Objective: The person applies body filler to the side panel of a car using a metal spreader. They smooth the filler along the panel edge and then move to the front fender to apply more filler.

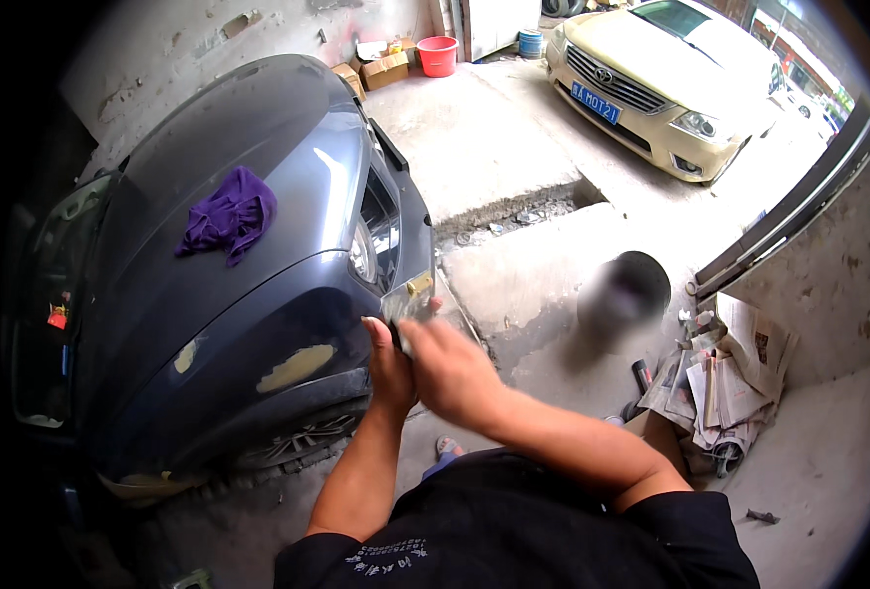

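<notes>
My left hand (390,365) has its thumb up and its fingers round a small flat plate (403,300) with a dab of yellowish paste near its far corner. Against the plate's near edge is my right hand (455,371), closed and slightly blurred; what it grips is mostly hidden. Both hands are just off the front corner of a dark blue-grey car (258,294), near its headlight (363,253). Dull yellowish filler patches mark the fender, a large one (296,368) above the wheel and a smaller one (187,355). On the hood lies a crumpled purple cloth (229,214).
A cream car (641,74) stands at the far right. Beyond my hands, a rubble-filled trench (518,218) cuts the concrete floor. A blurred dark round thing (636,294) is right of my hands, near piled newspapers (734,378). A red bucket (437,59) and cardboard boxes (384,69) stand by the wall.
</notes>
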Available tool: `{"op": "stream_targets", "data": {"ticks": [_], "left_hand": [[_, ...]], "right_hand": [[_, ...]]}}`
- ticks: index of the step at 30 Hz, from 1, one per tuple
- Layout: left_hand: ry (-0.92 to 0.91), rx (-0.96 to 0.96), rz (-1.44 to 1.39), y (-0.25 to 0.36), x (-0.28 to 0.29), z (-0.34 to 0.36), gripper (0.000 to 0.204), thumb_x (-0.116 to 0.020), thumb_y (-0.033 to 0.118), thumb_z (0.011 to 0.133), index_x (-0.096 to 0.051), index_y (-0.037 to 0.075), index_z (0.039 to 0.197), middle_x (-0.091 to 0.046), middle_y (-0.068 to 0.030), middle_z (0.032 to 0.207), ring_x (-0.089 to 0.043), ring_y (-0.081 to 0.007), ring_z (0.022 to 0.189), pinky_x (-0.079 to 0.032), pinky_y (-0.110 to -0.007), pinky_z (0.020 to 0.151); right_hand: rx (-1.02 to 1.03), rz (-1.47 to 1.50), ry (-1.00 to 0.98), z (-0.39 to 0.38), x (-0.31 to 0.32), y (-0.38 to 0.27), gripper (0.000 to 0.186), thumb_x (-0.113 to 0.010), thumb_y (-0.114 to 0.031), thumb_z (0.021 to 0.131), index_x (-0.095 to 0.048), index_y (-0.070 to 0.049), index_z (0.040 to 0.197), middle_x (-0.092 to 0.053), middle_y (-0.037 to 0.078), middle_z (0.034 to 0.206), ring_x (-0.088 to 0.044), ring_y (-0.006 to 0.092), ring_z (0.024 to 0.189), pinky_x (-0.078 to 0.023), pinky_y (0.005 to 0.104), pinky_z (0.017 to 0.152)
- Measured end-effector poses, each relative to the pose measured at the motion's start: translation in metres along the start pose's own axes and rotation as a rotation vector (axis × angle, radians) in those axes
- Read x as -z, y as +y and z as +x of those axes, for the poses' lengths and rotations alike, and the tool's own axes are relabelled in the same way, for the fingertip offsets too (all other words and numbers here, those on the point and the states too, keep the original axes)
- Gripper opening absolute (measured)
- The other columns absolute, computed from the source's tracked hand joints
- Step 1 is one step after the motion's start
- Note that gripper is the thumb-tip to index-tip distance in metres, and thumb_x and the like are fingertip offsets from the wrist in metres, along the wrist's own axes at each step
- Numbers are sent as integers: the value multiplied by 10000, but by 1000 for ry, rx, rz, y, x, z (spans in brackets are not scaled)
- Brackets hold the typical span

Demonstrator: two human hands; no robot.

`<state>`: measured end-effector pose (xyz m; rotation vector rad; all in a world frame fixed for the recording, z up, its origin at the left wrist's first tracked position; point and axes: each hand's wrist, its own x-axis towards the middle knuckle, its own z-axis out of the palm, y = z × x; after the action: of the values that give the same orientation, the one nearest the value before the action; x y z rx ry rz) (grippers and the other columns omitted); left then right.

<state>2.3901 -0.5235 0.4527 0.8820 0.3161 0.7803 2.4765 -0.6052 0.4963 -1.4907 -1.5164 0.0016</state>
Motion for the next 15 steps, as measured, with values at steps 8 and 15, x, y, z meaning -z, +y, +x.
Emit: {"op": "stream_targets", "data": {"ticks": [8, 15], "left_hand": [[-20, 45, -56, 1, 10, -2, 850, -305, 710, 882, -389, 13, 1361, -554, -107, 1250, -520, -192, 1156, -401, -341, 1002], [-32, -57, 108, -2, 3, -2, 783, -194, 653, 943, -375, 25, 1375, -516, -105, 1300, -524, -208, 1160, -422, -357, 976]], "right_hand": [[23, 59, 75, 1, 1, -14, 365, -561, 0, 793, -553, -11, 1157, -568, 170, 851, -591, 364, 736, -505, 411, 672], [-68, 49, 68, 15, 8, -13, 288, -517, -24, 829, -545, 13, 1113, -569, 202, 849, -584, 390, 760, -491, 448, 686]]}}
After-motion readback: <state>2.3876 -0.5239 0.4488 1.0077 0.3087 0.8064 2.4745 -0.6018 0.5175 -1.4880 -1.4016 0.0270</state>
